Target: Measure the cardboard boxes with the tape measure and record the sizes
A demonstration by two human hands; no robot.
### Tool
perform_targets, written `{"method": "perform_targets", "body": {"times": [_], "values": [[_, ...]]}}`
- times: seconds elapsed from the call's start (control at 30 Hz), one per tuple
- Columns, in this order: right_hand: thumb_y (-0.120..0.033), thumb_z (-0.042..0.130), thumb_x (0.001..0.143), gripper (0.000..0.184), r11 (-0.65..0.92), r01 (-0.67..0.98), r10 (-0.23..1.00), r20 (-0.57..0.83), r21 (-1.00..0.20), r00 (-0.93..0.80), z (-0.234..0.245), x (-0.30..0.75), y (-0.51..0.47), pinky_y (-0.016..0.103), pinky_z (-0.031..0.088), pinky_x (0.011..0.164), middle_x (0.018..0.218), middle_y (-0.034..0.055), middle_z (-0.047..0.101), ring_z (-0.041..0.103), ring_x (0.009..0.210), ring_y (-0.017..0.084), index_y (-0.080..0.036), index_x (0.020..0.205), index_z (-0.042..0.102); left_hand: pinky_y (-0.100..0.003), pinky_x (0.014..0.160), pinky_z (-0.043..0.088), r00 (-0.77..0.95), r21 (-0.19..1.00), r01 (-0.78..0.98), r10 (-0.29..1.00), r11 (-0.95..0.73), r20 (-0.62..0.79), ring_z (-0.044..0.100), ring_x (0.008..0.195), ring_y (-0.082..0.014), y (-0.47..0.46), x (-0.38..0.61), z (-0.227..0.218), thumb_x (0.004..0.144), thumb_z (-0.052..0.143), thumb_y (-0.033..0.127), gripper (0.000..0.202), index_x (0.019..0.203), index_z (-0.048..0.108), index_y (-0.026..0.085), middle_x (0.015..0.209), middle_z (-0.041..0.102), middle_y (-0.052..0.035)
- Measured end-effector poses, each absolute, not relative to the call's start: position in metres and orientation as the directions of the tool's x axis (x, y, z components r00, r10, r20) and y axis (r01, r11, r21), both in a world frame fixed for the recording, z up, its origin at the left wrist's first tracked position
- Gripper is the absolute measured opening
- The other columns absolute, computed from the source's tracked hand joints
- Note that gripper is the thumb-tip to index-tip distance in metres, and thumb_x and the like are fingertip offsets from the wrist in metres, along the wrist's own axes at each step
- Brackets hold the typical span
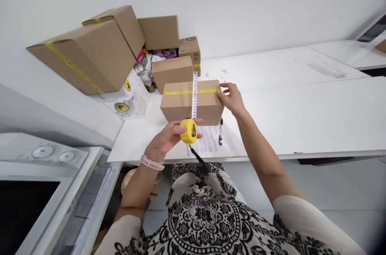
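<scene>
My left hand (169, 136) is closed round a yellow tape measure (189, 131), held in front of a cardboard box (177, 100). From its case the white blade (194, 94) runs out away from me, across the top of the box and past its back edge. Yellow tape is stuck along the top of this box. My right hand (231, 98) grips the box's right end, thumb and fingers at the upper corner. A black strap (197, 156) dangles from the case. Beneath the hands lie a printed sheet (208, 142) and a black-capped pen (220, 132).
Against the wall at left stand more cardboard boxes (99, 50), two atop a white carton with avocado pictures (135, 96). Another box (173, 71) sits just behind the one I hold. A white appliance with knobs (42, 151) is at lower left. The white table (301, 118) stretches right.
</scene>
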State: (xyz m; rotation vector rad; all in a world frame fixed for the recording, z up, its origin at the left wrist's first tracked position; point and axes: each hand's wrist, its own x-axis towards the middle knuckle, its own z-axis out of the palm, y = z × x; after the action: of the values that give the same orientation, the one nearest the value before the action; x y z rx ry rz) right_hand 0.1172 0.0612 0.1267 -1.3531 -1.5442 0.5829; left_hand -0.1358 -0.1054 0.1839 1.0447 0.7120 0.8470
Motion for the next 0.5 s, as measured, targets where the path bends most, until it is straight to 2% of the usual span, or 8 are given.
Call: {"method": "perform_targets", "body": {"times": [0.1, 0.17, 0.3, 0.5], "values": [[-0.032, 0.053, 0.091, 0.031, 0.413, 0.554, 0.882, 0.47, -0.722, -0.046, 0.144, 0.114, 0.084, 0.051, 0.049, 0.101, 0.126, 0.0137, 0.065, 0.059, 0.117, 0.031, -0.022, 0.116, 0.067, -0.04, 0.095, 0.056, 0.523, 0.909, -0.288, 0.845, 0.301, -0.114, 0.076, 0.095, -0.029, -0.082, -0.132, 0.181, 0.08, 0.079, 0.044, 0.043, 0.109, 0.078, 0.012, 0.138, 0.068, -0.017], [-0.028, 0.046, 0.094, 0.033, 0.47, 0.565, 0.861, 0.492, -0.678, -0.127, 0.16, 0.107, 0.099, 0.051, 0.045, 0.107, 0.126, 0.0138, 0.068, 0.057, 0.122, 0.031, -0.021, 0.117, 0.069, -0.044, 0.101, 0.053, 0.52, 0.894, -0.309, 0.845, 0.324, -0.126, 0.076, 0.095, -0.029, -0.068, -0.131, 0.179, 0.082, 0.077, 0.041, 0.04, 0.11, 0.076, 0.012, 0.132, 0.071, -0.0172], [-0.026, 0.039, 0.098, 0.041, 0.475, 0.503, 0.88, 0.4, -0.722, -0.258, 0.181, 0.085, 0.124, 0.045, 0.042, 0.112, 0.133, 0.0144, 0.069, 0.06, 0.123, 0.028, -0.014, 0.123, 0.07, -0.05, 0.105, 0.05, 0.497, 0.867, -0.36, 0.857, 0.346, -0.135, 0.077, 0.094, -0.0304, -0.048, -0.125, 0.179, 0.085, 0.075, 0.038, 0.036, 0.11, 0.074, 0.012, 0.125, 0.074, -0.0182], [-0.025, 0.041, 0.099, 0.043, 0.393, 0.448, 0.906, 0.255, -0.803, -0.338, 0.17, 0.064, 0.136, 0.041, 0.045, 0.11, 0.13, 0.0106, 0.073, 0.065, 0.119, 0.025, -0.013, 0.127, 0.071, -0.049, 0.102, 0.053, 0.483, 0.846, -0.374, 0.859, 0.38, -0.172, 0.077, 0.095, -0.0307, -0.044, -0.118, 0.173, 0.085, 0.074, 0.038, 0.037, 0.112, 0.073, 0.011, 0.128, 0.073, -0.0185]]}}
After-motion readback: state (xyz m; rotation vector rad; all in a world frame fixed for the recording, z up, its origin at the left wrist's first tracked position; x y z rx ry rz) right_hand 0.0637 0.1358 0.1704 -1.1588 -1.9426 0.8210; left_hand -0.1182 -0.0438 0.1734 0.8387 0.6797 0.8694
